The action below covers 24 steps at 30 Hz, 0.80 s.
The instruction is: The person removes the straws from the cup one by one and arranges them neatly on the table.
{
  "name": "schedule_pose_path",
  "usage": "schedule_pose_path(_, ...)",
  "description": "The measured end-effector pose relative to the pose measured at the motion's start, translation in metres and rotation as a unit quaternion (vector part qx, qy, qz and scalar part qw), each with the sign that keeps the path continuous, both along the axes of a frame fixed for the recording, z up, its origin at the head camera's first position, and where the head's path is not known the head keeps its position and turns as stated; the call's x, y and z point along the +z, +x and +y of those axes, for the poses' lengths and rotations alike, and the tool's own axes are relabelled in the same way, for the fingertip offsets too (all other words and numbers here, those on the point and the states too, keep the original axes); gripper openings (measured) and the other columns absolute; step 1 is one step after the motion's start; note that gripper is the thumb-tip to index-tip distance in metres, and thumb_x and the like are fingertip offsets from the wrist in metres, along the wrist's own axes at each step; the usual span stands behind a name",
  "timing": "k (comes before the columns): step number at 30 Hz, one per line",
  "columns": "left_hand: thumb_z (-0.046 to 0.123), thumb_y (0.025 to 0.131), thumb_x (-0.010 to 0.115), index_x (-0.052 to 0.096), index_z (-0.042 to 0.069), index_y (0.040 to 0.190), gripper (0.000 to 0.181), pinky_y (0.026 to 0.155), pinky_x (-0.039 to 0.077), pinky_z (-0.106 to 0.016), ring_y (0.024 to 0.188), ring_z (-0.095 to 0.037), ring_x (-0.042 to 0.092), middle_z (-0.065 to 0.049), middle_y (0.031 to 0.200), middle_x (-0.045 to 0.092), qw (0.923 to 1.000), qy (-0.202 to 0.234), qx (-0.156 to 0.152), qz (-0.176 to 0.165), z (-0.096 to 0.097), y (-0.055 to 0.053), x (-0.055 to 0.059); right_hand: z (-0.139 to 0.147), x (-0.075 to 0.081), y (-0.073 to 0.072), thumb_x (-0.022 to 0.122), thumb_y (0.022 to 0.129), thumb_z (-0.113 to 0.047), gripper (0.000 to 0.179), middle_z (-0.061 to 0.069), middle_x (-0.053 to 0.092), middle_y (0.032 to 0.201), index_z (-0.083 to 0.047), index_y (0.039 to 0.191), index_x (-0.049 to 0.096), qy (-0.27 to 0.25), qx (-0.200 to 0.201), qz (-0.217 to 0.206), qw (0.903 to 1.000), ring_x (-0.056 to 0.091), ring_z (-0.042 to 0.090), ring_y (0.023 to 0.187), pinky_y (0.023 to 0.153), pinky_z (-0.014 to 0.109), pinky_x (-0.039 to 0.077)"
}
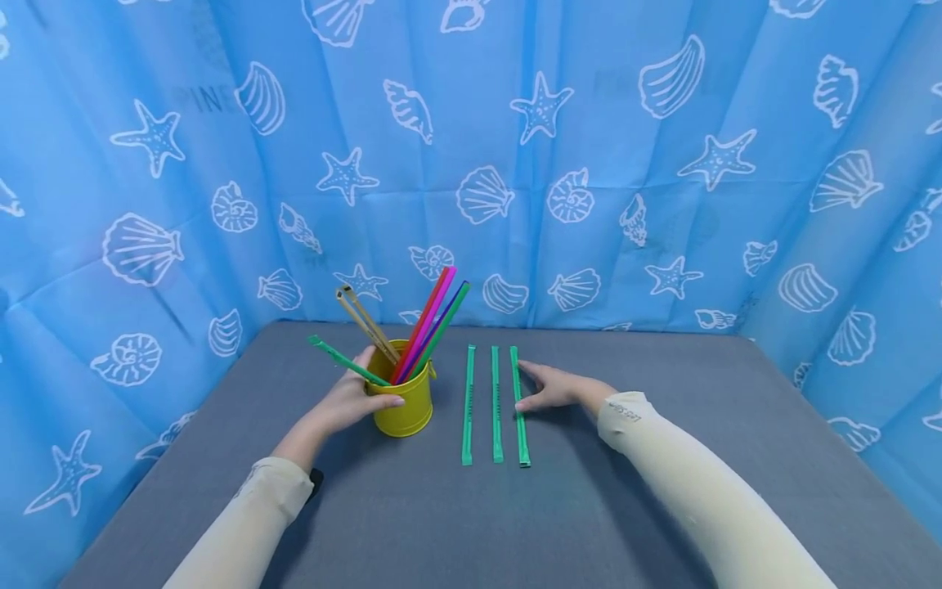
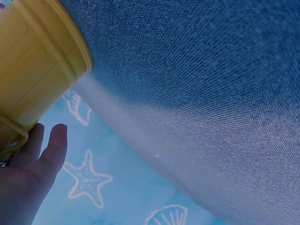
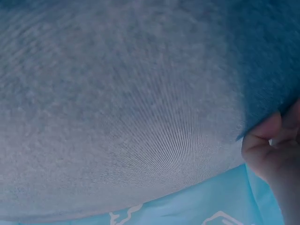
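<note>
My left hand [image 1: 356, 401] grips a small yellow bucket [image 1: 408, 413], thumb across its front and fingers around the far side. In the left wrist view, the bucket [image 2: 33, 61] fills the upper left corner, with fingertips [image 2: 57, 140] beside its handle. Several straws stand in it: two brown, then red [image 1: 427, 315], magenta, blue and green. A green wrapped straw [image 1: 342, 358] leans out leftward. To the bucket's right lie three green wrapped straws in a row. My right hand [image 1: 555, 387] is at the rightmost one [image 1: 522, 438], thumb and fingertips spread along its right edge.
A grey cloth covers the table [image 1: 456, 523]. Behind and at both sides hangs a blue curtain [image 1: 471, 123] printed with white shells and starfish. The other two wrapped straws, left [image 1: 468, 409] and middle [image 1: 496, 409], lie roughly parallel between the bucket and the right hand.
</note>
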State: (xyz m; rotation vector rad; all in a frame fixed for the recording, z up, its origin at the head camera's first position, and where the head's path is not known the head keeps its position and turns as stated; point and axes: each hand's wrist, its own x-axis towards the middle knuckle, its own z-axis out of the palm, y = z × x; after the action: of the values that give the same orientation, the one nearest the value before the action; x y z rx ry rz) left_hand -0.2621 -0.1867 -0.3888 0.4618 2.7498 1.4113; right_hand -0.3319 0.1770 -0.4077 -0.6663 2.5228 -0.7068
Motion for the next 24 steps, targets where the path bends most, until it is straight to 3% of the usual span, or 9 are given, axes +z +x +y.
schedule_pose_path(3, 0.023, 0.084, 0.078, 0.020, 0.002, 0.150, 0.090, 0.103, 0.036, -0.060, 0.126, -0.041, 0.039, -0.027, 0.140, 0.037, 1.0000, -0.002, -0.002, 0.002, 0.000, 0.000, 0.000, 0.002, 0.007, 0.004, 0.065, 0.093, -0.035, 0.089, 0.025, 0.045, 0.134, 0.003, 0.153, 0.012, -0.010, -0.007, -0.021, 0.9997, 0.049, 0.033, 0.114, 0.093, 0.047, 0.041)
schedule_pose_path(6, 0.024, 0.084, 0.078, 0.020, 0.001, 0.149, 0.091, 0.102, 0.036, -0.060, 0.126, -0.042, 0.040, -0.027, 0.139, 0.037, 1.0000, 0.000, -0.003, 0.005, 0.000, -0.001, 0.000, 0.005, 0.014, 0.008, 0.063, 0.094, -0.034, 0.085, 0.017, 0.053, 0.114, 0.003, 0.153, 0.014, -0.012, -0.006, -0.024, 0.9996, 0.050, 0.027, 0.098, 0.083, 0.045, 0.042)
schedule_pose_path(10, 0.025, 0.082, 0.080, 0.021, 0.001, 0.149, 0.092, 0.101, 0.037, -0.060, 0.125, -0.041, 0.041, -0.027, 0.138, 0.039, 0.9999, 0.005, -0.006, 0.012, -0.001, -0.001, 0.000, 0.009, 0.025, 0.014, 0.062, 0.095, -0.035, 0.080, 0.016, 0.057, 0.114, 0.004, 0.151, 0.021, -0.034, -0.007, 0.015, 0.9993, 0.056, 0.031, 0.104, 0.086, 0.046, 0.047)
schedule_pose_path(14, 0.024, 0.084, 0.079, 0.020, -0.001, 0.149, 0.092, 0.101, 0.037, -0.060, 0.125, -0.042, 0.040, -0.028, 0.139, 0.038, 0.9998, 0.005, -0.009, 0.014, -0.001, 0.000, 0.001, 0.010, 0.040, 0.021, 0.061, 0.096, -0.034, 0.071, 0.020, 0.057, 0.119, 0.003, 0.149, 0.031, -0.095, -0.013, 0.058, 0.9937, 0.056, 0.036, 0.110, 0.088, 0.049, 0.049)
schedule_pose_path(20, 0.021, 0.084, 0.078, 0.021, 0.000, 0.149, 0.089, 0.102, 0.037, -0.059, 0.125, -0.041, 0.042, -0.027, 0.138, 0.040, 0.9999, 0.005, -0.009, 0.013, -0.001, -0.001, 0.000, 0.000, 0.066, 0.030, 0.059, 0.098, -0.023, 0.055, 0.019, 0.059, 0.119, 0.001, 0.145, 0.041, -0.189, -0.005, 0.082, 0.9785, 0.058, 0.032, 0.109, 0.089, 0.047, 0.049)
schedule_pose_path(24, 0.020, 0.083, 0.079, 0.022, 0.000, 0.149, 0.090, 0.102, 0.037, -0.059, 0.124, -0.041, 0.042, -0.027, 0.137, 0.041, 0.9998, 0.006, -0.008, 0.016, -0.001, 0.000, 0.001, -0.014, 0.081, 0.040, 0.059, 0.098, -0.016, 0.048, 0.018, 0.062, 0.114, 0.001, 0.141, 0.046, -0.255, 0.013, 0.084, 0.9632, 0.061, 0.032, 0.106, 0.090, 0.044, 0.051)
